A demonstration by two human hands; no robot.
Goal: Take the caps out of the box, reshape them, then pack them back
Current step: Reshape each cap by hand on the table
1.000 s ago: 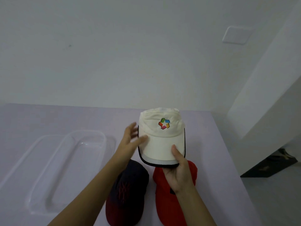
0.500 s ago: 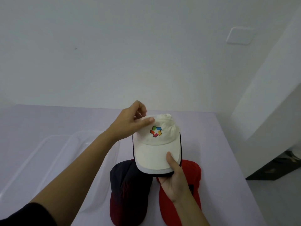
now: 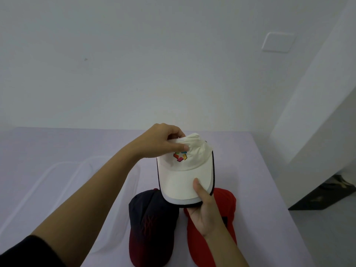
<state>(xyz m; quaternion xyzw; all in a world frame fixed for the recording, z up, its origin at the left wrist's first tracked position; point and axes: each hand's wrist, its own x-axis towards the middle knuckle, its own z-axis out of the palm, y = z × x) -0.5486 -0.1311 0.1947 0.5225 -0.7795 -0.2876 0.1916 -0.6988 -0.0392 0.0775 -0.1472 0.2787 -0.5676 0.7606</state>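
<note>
White cap (image 3: 189,168) with a colourful logo and dark-edged brim, being held above the counter (image 3: 260,189). Left hand (image 3: 160,142) is pinching its crumpled crown; right hand (image 3: 205,211) is clamping the brim. Below it are lying a navy cap (image 3: 152,224) and a red cap (image 3: 225,205).

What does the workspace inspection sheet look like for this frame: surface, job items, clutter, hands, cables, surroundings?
Surface: pale lilac table, set against a white wall.
Job's things: white cap held up above the table; dark navy cap and red cap lying side by side beneath it; clear plastic box at left, no caps seen in it.
Clutter: nothing seen.
Hands: left hand pinches the white cap's crown; right hand has a grip on its brim, thumb on top.
Cables: nothing seen.
Surroundings: white wall plate at upper right; dark object on the floor to the right, not identifiable.
</note>
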